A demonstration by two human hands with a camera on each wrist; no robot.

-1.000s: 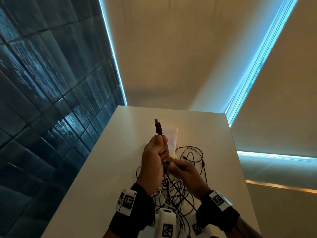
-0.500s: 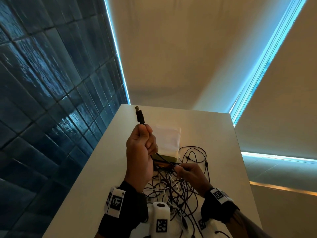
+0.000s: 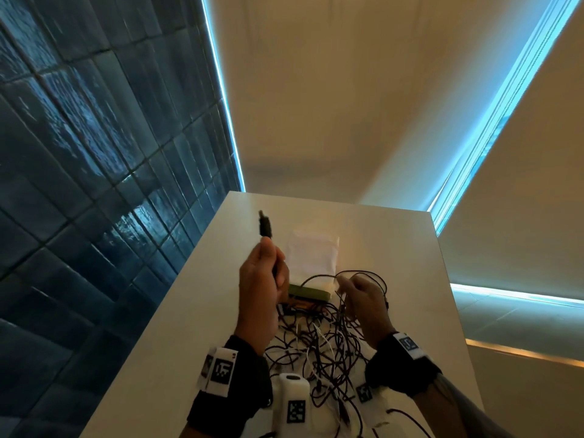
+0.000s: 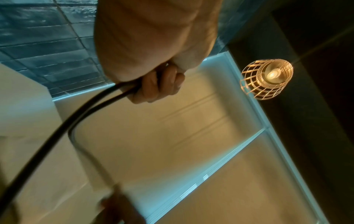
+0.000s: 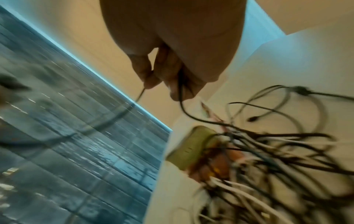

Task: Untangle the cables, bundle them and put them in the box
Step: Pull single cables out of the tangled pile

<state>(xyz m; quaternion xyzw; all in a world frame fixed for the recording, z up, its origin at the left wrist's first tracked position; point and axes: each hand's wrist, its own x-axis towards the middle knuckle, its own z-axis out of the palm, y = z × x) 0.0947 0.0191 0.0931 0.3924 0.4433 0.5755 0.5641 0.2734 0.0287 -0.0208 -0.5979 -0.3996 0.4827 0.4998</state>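
Observation:
A tangle of black and white cables (image 3: pixel 316 346) lies on the white table (image 3: pixel 177 327) in front of me. My left hand (image 3: pixel 267 267) is raised over it and grips a black cable whose plug (image 3: pixel 264 224) sticks up above the fist. In the left wrist view its fingers (image 4: pixel 161 81) curl round that black cable (image 4: pixel 76 118). My right hand (image 3: pixel 346 287) pinches the same or a neighbouring thin black cable (image 5: pixel 181 97) above the heap. A white box with a green edge (image 3: pixel 308 292) stands just behind the tangle.
A dark blue tiled wall (image 3: pixel 94 184) runs close along the table's left edge. The table's right edge (image 3: pixel 452 311) drops to the floor. A wire-cage lamp (image 4: pixel 268 78) hangs overhead. Wrist cameras (image 3: pixel 294 403) sit near my forearms.
My left hand has lifted up and to the left with the plug end, and the right hand has slid right, so the two hands have drawn apart along the cable.

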